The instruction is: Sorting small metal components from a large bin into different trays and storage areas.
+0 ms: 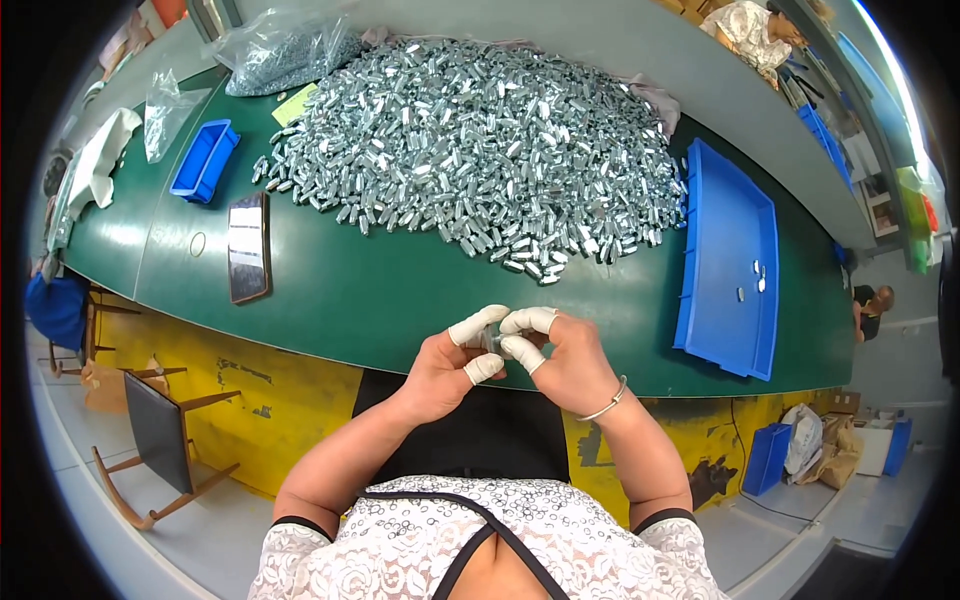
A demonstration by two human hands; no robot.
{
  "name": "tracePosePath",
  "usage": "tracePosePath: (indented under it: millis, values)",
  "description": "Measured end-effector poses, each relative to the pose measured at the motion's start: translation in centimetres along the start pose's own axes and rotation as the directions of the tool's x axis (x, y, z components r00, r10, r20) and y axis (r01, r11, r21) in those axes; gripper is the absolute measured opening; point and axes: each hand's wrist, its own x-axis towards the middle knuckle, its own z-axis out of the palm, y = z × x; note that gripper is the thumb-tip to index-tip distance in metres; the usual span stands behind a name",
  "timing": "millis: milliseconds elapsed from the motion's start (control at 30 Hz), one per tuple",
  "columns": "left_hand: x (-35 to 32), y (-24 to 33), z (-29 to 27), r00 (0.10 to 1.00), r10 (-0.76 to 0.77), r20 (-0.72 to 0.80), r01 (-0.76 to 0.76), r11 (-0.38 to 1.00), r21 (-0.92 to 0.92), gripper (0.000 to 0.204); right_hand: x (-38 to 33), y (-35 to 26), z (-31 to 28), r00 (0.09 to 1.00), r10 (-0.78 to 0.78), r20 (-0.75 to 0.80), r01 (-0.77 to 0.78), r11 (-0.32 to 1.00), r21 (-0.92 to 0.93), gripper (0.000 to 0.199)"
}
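My left hand (437,375) and my right hand (571,362) meet in front of me at the near edge of the green table (350,290). White finger cots cover the thumbs and forefingers of both. Pinched between the fingertips are small silver metal pieces (493,341), mostly hidden; their number cannot be made out. Beyond my hands spreads a large heap of small, shiny, oblong metal parts (480,150). To the right lies a long, shallow blue tray (722,225) with several metal parts (761,284) on its bottom.
Left of the heap are a small blue bin (205,162), a dark phone (249,247) and a rubber band (198,244). A clear bag of parts (285,62) stands at the back left. A grey partition (800,160) bounds the far right. Other people sit farther off.
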Motion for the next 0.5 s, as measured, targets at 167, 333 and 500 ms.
tracePosePath:
  millis: [167, 333, 500]
  values:
    - [-0.1, -0.1, -0.3, 0.999, -0.021, 0.038, 0.021, 1.000, -0.001, 0.050, -0.5, 1.1, 0.2, 0.981, -0.188, -0.042, 0.185, 0.981, -0.066, 0.011]
    - [-0.4, 0.2, -0.8, 0.972, -0.223, 0.078, 0.230, 0.968, -0.100, 0.050, -0.8, 1.3, 0.0, 0.950, -0.310, -0.046, 0.304, 0.947, -0.107, 0.008]
    - [0.1, -0.2, 0.3, 0.999, -0.021, 0.041, 0.019, 0.998, 0.053, 0.047, -1.5, 2.2, 1.0, 0.998, -0.037, -0.044, 0.039, 0.998, 0.047, 0.007]
